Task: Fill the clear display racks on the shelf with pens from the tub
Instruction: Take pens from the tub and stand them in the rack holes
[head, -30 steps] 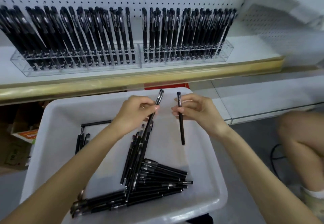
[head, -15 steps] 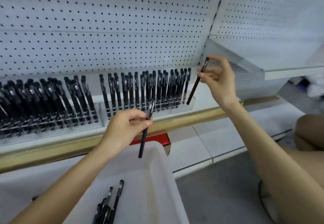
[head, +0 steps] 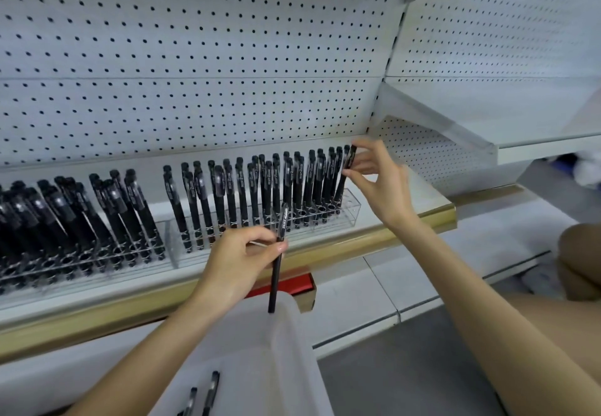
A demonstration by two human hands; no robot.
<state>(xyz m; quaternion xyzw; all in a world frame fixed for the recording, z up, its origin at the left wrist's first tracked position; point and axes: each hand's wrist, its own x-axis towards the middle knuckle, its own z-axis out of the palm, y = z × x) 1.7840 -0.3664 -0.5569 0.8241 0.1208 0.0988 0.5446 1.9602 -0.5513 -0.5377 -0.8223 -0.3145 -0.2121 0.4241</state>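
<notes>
Pens, black, two in hand: first pen (head: 340, 188) pinched in right grip (head: 379, 184), tip-down at right end of clear rack (head: 353, 210) for slotting; second pen (head: 274, 282) pinched in left grip (head: 237, 262) before rack, queued; spares (head: 211, 389) in tub (head: 292, 318) below rack.

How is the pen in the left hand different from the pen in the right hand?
The left-hand pen hangs above the tub; the right-hand pen stands at the right end of the clear rack. The left hand grips its pen near the middle; the right hand pinches its pen near the top. Both are black, cap up.
</notes>
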